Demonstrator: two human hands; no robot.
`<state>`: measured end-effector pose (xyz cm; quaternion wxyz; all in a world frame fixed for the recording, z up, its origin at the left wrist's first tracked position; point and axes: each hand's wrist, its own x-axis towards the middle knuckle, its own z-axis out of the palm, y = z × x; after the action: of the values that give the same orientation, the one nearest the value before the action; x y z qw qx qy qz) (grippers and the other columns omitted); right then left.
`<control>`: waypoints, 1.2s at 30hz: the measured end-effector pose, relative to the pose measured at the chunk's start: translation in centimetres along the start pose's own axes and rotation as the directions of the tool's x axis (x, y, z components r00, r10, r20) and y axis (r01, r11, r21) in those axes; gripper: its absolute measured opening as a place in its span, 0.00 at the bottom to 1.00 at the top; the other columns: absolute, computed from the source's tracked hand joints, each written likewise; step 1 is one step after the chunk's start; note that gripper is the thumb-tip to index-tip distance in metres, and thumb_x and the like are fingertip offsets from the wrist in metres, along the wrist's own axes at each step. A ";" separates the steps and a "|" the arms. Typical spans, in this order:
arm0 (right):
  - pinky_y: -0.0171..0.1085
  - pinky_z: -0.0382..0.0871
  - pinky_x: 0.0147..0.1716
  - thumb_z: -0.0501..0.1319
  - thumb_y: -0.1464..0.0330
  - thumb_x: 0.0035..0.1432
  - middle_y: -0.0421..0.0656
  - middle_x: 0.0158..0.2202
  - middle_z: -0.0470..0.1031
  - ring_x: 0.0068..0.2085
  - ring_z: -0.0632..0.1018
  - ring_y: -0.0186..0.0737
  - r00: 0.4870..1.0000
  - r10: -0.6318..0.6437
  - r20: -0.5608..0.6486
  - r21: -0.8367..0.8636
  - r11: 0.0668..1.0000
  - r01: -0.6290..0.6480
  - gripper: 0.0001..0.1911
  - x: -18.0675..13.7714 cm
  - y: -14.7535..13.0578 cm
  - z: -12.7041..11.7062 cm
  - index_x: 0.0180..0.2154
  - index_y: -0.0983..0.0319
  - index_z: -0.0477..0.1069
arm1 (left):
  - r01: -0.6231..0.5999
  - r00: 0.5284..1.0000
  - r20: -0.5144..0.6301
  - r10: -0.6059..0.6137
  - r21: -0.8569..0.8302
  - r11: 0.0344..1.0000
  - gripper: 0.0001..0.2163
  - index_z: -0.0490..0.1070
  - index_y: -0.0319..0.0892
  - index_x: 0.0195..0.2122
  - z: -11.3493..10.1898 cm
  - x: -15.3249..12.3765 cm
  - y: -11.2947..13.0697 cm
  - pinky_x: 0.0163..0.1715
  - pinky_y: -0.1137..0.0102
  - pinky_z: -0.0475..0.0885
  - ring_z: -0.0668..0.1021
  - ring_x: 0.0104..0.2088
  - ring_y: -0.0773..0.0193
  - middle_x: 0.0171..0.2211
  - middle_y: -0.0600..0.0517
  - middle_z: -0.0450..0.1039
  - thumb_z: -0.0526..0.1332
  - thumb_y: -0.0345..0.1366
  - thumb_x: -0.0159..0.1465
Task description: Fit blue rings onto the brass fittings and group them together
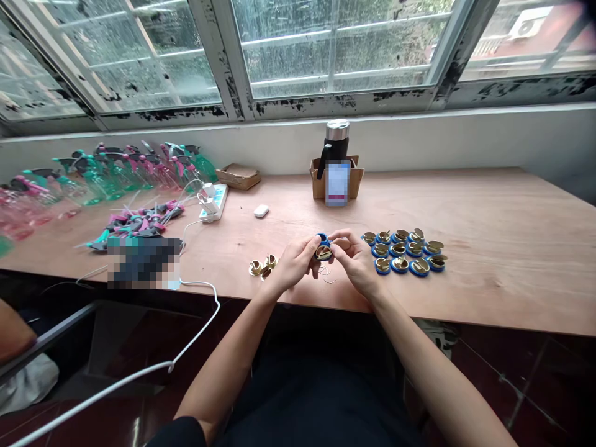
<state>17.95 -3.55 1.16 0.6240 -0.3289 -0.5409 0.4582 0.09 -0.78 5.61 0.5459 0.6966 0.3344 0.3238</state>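
Between my two hands, above the front part of the table, is a blue-rimmed round piece (323, 251) with a gold metal insert. My left hand (298, 262) grips its left side, fingers curled behind it. On the other side, my right hand (354, 259) pinches the right edge with thumb and fingers. Loose gold metal parts (266, 266) lie on the wood left of my left hand. Thin pale rings (328, 273) rest below my hands. To the right of my right hand, several blue-rimmed gold pieces (399, 249) are set out in rows.
A flask (337, 131) stands in a cardboard box (318, 186) with a blurred phone before it. Spray bottles (97, 177), spray heads (139, 220), a power strip (215, 203) and a white cable (205, 335) are at left. A white case (261, 211) sits mid-table.
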 end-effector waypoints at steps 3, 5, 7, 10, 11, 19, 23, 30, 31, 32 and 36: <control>0.39 0.76 0.32 0.69 0.56 0.67 0.39 0.33 0.81 0.30 0.79 0.38 1.000 -0.010 0.010 -0.043 0.999 0.010 0.14 -0.1 0.2 0.1 0.47 0.55 0.73 | 0.081 0.997 0.000 -0.081 -0.113 0.990 0.22 0.70 0.41 0.42 0.2 0.1 -0.2 0.21 0.74 0.66 0.81 0.23 0.64 0.26 0.51 0.78 0.54 0.57 0.75; 0.40 0.77 0.35 0.68 0.55 0.68 0.40 0.35 0.81 0.32 0.81 0.39 0.999 -0.019 0.030 -0.064 0.998 0.021 0.14 0.0 0.5 0.1 0.49 0.55 0.71 | 0.113 0.992 -0.029 -0.120 -0.184 0.977 0.21 0.70 0.40 0.44 0.0 0.2 -0.2 0.24 0.75 0.68 0.83 0.26 0.64 0.29 0.50 0.80 0.58 0.57 0.73; 0.42 0.77 0.39 0.68 0.56 0.68 0.42 0.40 0.81 0.38 0.82 0.41 0.998 -0.055 0.018 -0.135 0.989 0.057 0.17 0.1 0.8 0.0 0.52 0.55 0.70 | 0.127 0.986 -0.076 -0.149 -0.242 0.962 0.21 0.71 0.39 0.43 -0.4 0.3 -0.2 0.27 0.75 0.71 0.83 0.28 0.65 0.32 0.48 0.81 0.64 0.56 0.70; 0.40 0.73 0.37 0.69 0.59 0.67 0.42 0.38 0.77 0.37 0.78 0.41 0.995 -0.102 -0.021 -0.407 0.909 0.084 0.15 0.4 0.8 -0.4 0.50 0.58 0.72 | 0.096 0.968 -0.189 -0.164 -0.324 0.941 0.23 0.74 0.37 0.46 -1.4 0.4 -0.1 0.35 0.71 0.76 0.84 0.33 0.64 0.39 0.46 0.82 0.71 0.54 0.65; 0.39 0.70 0.35 0.68 0.59 0.67 0.41 0.34 0.76 0.34 0.76 0.39 0.996 -0.089 0.003 -0.496 0.865 0.079 0.13 0.4 0.7 -0.6 0.47 0.59 0.73 | 0.069 0.960 -0.233 -0.158 -0.349 0.935 0.24 0.75 0.36 0.48 -1.7 0.4 0.0 0.39 0.70 0.78 0.84 0.37 0.63 0.41 0.45 0.82 0.73 0.52 0.63; 0.37 0.62 0.31 0.65 0.68 0.69 0.40 0.31 0.79 0.31 0.76 0.39 0.914 0.261 0.311 -0.804 0.585 0.107 0.02 -0.6 -0.5 -0.6 0.42 0.60 0.76 | -0.032 0.926 -0.341 -0.162 -0.498 0.867 0.23 0.81 0.39 0.50 -3.4 0.2 0.8 0.58 0.66 0.73 0.82 0.51 0.62 0.50 0.45 0.83 0.80 0.36 0.55; 0.38 0.62 0.34 0.64 0.70 0.70 0.45 0.35 0.82 0.35 0.79 0.43 0.917 0.276 0.288 -0.870 0.474 0.131 0.03 -0.8 -0.2 0.0 0.40 0.60 0.76 | -0.015 0.935 -0.292 -0.202 -0.601 0.799 0.18 0.83 0.39 0.51 -3.4 0.2 0.9 0.54 0.72 0.75 0.82 0.48 0.66 0.49 0.46 0.82 0.76 0.37 0.61; 0.41 0.61 0.37 0.57 0.70 0.74 0.52 0.40 0.82 0.39 0.80 0.49 0.917 0.264 0.299 -0.902 0.392 0.182 0.07 -1.0 -0.5 0.4 0.40 0.60 0.70 | 0.105 0.898 -0.209 -0.387 -0.753 0.649 0.17 0.82 0.37 0.52 -2.9 0.3 1.1 0.46 0.74 0.80 0.82 0.39 0.68 0.39 0.46 0.79 0.63 0.45 0.74; 0.42 0.62 0.37 0.56 0.70 0.75 0.52 0.40 0.82 0.39 0.80 0.49 0.921 0.267 0.284 -0.901 0.403 0.161 0.07 -1.0 -0.6 0.4 0.40 0.60 0.69 | 0.101 0.898 -0.209 -0.386 -0.758 0.645 0.16 0.82 0.36 0.52 -2.8 0.3 1.1 0.46 0.74 0.80 0.83 0.38 0.68 0.39 0.46 0.79 0.63 0.43 0.74; 0.42 0.62 0.37 0.55 0.70 0.75 0.51 0.40 0.82 0.38 0.80 0.49 0.926 0.269 0.264 -0.897 0.421 0.134 0.07 -0.9 -0.8 0.3 0.41 0.60 0.68 | 0.093 0.898 -0.217 -0.382 -0.756 0.648 0.14 0.81 0.36 0.51 -2.7 0.3 1.0 0.46 0.74 0.80 0.82 0.38 0.68 0.39 0.47 0.78 0.63 0.41 0.74; 0.41 0.62 0.35 0.52 0.66 0.76 0.45 0.33 0.76 0.33 0.76 0.46 0.963 0.215 0.162 -0.815 0.580 0.008 0.07 -0.3 -0.9 -0.3 0.41 0.58 0.64 | 0.082 0.912 -0.228 -0.341 -0.713 0.696 0.11 0.81 0.36 0.50 -2.3 0.3 0.5 0.43 0.74 0.79 0.81 0.38 0.68 0.43 0.46 0.79 0.63 0.34 0.73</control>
<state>18.39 -4.13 1.82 0.3066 -0.5488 -0.7416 0.2343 -1.54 0.67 6.57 0.7323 0.3314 0.3586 0.4746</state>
